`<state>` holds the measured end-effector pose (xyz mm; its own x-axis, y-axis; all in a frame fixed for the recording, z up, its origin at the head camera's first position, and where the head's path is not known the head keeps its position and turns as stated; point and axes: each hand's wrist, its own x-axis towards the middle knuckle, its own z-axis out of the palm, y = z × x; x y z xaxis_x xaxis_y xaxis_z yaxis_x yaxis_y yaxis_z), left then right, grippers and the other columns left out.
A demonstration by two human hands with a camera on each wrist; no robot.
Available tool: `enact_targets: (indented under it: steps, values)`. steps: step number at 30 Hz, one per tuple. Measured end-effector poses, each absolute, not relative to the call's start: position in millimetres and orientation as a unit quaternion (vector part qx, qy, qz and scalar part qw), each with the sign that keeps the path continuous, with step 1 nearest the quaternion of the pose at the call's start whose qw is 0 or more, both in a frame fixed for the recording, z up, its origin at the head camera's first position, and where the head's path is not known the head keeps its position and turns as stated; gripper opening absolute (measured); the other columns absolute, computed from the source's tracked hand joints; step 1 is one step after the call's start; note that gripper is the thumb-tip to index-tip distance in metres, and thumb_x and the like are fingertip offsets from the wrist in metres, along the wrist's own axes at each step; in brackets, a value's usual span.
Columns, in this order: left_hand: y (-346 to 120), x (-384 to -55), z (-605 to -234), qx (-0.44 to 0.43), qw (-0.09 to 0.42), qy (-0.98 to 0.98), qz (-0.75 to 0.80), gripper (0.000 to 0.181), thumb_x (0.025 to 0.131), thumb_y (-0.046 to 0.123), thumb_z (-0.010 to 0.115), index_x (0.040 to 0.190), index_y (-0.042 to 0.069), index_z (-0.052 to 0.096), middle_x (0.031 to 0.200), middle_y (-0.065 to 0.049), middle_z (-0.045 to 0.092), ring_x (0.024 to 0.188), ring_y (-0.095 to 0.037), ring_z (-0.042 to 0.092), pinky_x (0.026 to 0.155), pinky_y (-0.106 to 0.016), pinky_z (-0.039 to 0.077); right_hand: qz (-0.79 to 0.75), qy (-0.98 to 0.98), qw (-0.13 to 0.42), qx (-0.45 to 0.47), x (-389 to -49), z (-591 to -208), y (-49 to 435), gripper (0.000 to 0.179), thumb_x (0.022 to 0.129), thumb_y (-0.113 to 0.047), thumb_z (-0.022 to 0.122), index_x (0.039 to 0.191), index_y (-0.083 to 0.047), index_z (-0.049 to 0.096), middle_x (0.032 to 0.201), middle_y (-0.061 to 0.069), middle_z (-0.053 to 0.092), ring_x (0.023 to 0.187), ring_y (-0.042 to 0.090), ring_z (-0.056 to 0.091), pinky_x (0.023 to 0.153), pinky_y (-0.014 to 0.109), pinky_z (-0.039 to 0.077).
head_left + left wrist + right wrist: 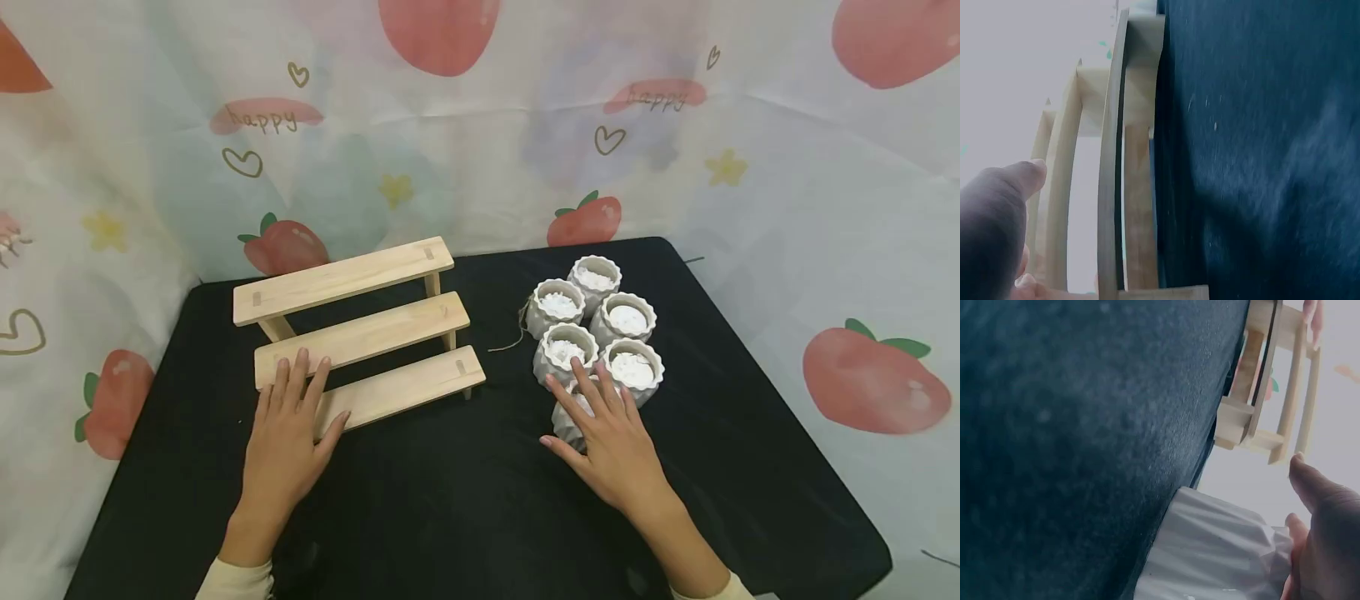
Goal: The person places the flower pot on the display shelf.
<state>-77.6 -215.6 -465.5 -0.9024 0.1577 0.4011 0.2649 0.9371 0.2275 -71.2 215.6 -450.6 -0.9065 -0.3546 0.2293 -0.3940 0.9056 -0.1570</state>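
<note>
Black tabletop (450,500), front pot (565,423) half-hidden

The stepped stand (375,333) is looking like pale, bare wood, its smooth, matt boards showing faint grain; the white pots (597,330) are looking ceramic, their ridged walls catching only a soft sheen; the white fill (627,320) inside them is appearing rough and crumbly; a thin cord (521,317) is looking like fibrous twine; the black table cover (450,492) is appearing as matt cloth, showing a finely textured surface in the wrist views; the printed backdrop (487,167) is hanging as creased, dull fabric.
</note>
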Motion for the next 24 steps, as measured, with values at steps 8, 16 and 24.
enact_targets:
  steps: [8,16,24]
  values:
    - [-226,-84,-472,-0.106,0.235,-0.952,-0.165,0.081,0.096,0.044,0.060,0.161,0.006,0.033,0.168,-0.019,0.022,0.156,-0.036,0.012,0.123,-0.053,0.006,0.099,-0.977,0.072,0.173,-71,-449,219,0.078,0.098,-0.057,0.060,0.165,-0.027,0.032,0.172,0.011,0.014,0.155,0.042,0.008,0.114,0.069,0.020]
    - [-248,-95,-483,-0.104,0.300,-0.912,-0.261,0.083,0.101,0.064,0.048,0.150,-0.004,0.048,0.158,-0.023,0.041,0.153,-0.038,0.024,0.122,-0.056,0.012,0.174,-0.971,0.064,0.149,-68,-452,223,0.079,0.098,-0.045,0.068,0.165,-0.026,0.031,0.171,0.014,0.014,0.154,0.045,0.011,0.113,0.068,0.025]
    - [-258,-102,-501,-0.149,0.349,-0.844,-0.379,0.082,0.091,0.061,0.070,0.141,-0.003,0.059,0.151,-0.020,0.051,0.148,-0.042,0.033,0.121,-0.052,0.020,0.277,-0.938,0.183,0.102,-66,-453,228,0.086,0.078,-0.019,0.090,0.152,-0.005,0.049,0.156,0.025,0.041,0.138,0.050,0.042,0.099,0.068,0.042]
